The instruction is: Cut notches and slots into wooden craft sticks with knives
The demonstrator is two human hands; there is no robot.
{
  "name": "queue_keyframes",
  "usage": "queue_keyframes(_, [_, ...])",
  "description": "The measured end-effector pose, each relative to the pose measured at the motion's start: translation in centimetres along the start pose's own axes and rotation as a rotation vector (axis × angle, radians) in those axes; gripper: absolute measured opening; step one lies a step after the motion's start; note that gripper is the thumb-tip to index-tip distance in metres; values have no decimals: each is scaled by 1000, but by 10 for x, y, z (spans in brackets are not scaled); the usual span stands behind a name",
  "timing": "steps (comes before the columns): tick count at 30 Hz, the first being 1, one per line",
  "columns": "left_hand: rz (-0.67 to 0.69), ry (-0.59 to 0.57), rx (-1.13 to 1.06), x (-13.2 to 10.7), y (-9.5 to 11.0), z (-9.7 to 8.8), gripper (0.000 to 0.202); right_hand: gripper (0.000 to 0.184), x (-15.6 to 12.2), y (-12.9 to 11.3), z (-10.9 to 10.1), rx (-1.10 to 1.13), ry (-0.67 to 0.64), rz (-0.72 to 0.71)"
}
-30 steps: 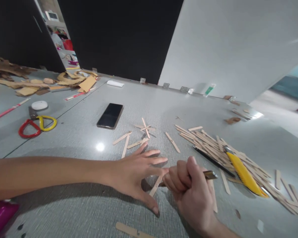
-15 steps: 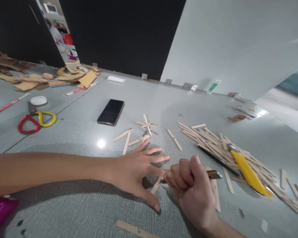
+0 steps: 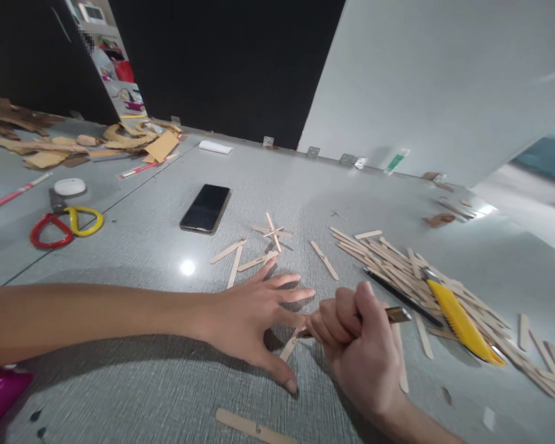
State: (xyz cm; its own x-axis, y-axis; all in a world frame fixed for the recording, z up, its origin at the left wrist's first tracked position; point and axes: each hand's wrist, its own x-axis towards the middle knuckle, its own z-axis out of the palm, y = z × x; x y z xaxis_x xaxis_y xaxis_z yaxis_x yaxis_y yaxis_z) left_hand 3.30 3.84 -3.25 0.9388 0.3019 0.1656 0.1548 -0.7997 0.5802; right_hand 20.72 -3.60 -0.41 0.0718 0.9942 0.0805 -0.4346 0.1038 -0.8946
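Note:
My left hand [image 3: 259, 314] lies palm down with its fingers spread, over a wooden craft stick [image 3: 290, 348] that has a small notch cut in it. The index fingertip meets my right hand. My right hand [image 3: 358, 345] is a fist around a slim tool [image 3: 399, 315] with a shiny metal end; its kind is mostly hidden by the fingers. The tool's other end points down at the notched stick. Beyond my left fingers lie loose sticks [image 3: 235, 266] and a small star of crossed sticks [image 3: 274, 232]. Another notched stick [image 3: 254, 427] rests nearest me.
Right of my hands are a pile of craft sticks [image 3: 383, 259], a black pen-like tool [image 3: 400, 296] and a yellow utility knife [image 3: 460, 317]. A phone [image 3: 206, 208], red-and-yellow scissors [image 3: 67, 225], a white case [image 3: 69, 187] and cardboard scraps [image 3: 129, 137] lie farther off on the grey table [image 3: 134, 382].
My right fist has tipped slightly, and the tool's metal end sits a little higher. My left hand stays in place. The view has shifted a little.

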Motion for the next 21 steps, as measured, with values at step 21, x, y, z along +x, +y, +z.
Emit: queue_keyframes(21, [29, -10, 35, -1, 5, -5, 73, 67, -9, 12, -1, -20, -54, -59])
